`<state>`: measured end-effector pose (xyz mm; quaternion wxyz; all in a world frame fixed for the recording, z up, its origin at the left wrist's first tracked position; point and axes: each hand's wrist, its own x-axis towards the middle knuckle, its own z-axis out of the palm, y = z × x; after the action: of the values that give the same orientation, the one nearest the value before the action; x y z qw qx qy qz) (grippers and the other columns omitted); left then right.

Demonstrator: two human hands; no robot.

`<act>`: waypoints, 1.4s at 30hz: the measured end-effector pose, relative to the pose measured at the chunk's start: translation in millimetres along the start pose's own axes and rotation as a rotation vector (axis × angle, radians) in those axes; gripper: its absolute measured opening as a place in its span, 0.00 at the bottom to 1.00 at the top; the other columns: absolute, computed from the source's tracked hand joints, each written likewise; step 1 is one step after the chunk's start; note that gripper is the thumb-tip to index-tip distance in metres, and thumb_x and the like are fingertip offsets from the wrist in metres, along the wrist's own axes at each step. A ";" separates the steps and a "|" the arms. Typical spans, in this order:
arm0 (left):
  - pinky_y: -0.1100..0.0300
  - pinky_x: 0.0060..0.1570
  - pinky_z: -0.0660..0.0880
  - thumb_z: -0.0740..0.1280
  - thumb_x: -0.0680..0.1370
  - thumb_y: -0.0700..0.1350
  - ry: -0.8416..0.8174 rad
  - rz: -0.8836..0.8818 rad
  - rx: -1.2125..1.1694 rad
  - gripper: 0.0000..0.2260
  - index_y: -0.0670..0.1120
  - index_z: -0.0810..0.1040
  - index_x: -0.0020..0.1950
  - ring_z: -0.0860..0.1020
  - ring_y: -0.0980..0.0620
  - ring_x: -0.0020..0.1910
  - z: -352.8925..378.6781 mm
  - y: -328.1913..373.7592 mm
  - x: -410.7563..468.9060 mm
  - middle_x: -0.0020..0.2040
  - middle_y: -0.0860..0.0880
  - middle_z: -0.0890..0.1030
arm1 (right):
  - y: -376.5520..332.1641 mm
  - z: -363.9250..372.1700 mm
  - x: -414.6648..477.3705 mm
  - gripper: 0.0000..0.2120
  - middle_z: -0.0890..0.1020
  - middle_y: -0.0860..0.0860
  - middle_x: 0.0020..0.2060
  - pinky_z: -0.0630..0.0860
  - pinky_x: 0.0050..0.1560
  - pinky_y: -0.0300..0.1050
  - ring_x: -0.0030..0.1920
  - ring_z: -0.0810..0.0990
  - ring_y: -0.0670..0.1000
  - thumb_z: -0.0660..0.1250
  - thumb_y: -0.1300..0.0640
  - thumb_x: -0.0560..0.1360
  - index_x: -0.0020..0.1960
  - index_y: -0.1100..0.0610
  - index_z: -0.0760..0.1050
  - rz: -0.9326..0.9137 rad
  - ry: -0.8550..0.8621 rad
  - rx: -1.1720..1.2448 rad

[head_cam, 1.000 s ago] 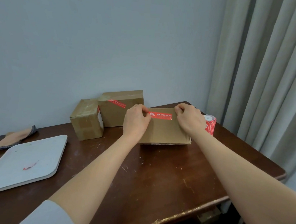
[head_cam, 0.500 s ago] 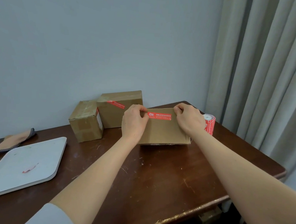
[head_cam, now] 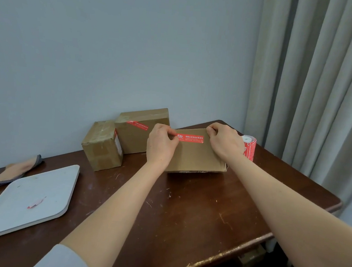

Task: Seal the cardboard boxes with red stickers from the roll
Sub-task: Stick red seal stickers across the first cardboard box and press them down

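Observation:
A flat cardboard box (head_cam: pixel 194 155) lies on the dark wooden table (head_cam: pixel 186 207) in front of me. A red sticker (head_cam: pixel 191 138) stretches across the box's far edge. My left hand (head_cam: pixel 161 145) pinches the sticker's left end and my right hand (head_cam: pixel 224 142) pinches its right end. The roll of red stickers (head_cam: pixel 249 146) stands just behind my right hand, partly hidden by it. Two more cardboard boxes stand at the back: a larger one (head_cam: pixel 137 130) with a red sticker on its top edge, and a smaller one (head_cam: pixel 102 147) to its left.
A white tray (head_cam: pixel 26 202) with a small pink scrap lies at the left. A folded cloth (head_cam: pixel 16 170) lies behind it. A grey wall is behind the table and curtains (head_cam: pixel 319 91) hang at the right. The table's front edge is worn.
Both hands stay at the ends of the red sticker on the flat box. The sticker sits slightly lower against the box edge; little else has moved.

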<state>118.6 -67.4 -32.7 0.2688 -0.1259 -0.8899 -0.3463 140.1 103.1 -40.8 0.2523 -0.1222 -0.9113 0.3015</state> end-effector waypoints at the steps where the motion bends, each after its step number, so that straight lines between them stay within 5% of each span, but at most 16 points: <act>1: 0.66 0.47 0.66 0.69 0.75 0.43 -0.008 -0.008 0.003 0.04 0.45 0.82 0.48 0.72 0.57 0.49 0.3 -0.3 1.3 0.55 0.49 0.77 | 0.0 0.0 0.0 0.16 0.80 0.52 0.52 0.67 0.43 0.46 0.50 0.77 0.57 0.53 0.48 0.81 0.55 0.52 0.77 0.000 -0.001 -0.001; 33: 0.64 0.44 0.66 0.68 0.75 0.44 -0.092 -0.027 0.028 0.04 0.44 0.81 0.44 0.68 0.56 0.47 -2.1 0.4 8.6 0.57 0.47 0.71 | -0.2 -1.0 0.3 0.15 0.79 0.52 0.55 0.68 0.45 0.47 0.53 0.77 0.57 0.53 0.48 0.81 0.57 0.51 0.77 0.001 -0.020 -0.011; 37: 0.62 0.48 0.68 0.70 0.74 0.46 -0.039 0.047 0.109 0.03 0.47 0.80 0.42 0.70 0.51 0.54 2.1 0.6 5.4 0.54 0.50 0.72 | 0.5 -1.8 0.3 0.15 0.79 0.52 0.55 0.69 0.46 0.48 0.53 0.77 0.57 0.53 0.48 0.81 0.57 0.50 0.77 -0.003 -0.026 -0.004; 42: 0.61 0.43 0.69 0.69 0.74 0.48 -0.025 0.120 0.214 0.05 0.48 0.80 0.42 0.70 0.53 0.52 3.5 3.5 4.3 0.49 0.52 0.74 | 0.7 -3.7 -0.8 0.15 0.79 0.51 0.56 0.71 0.47 0.49 0.54 0.77 0.57 0.54 0.47 0.81 0.58 0.50 0.77 -0.002 -0.033 -0.005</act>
<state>115.2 -62.3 -30.5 0.2898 -0.1538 -0.9160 -0.2308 142.8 105.1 -39.0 0.2371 -0.1167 -0.9162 0.3011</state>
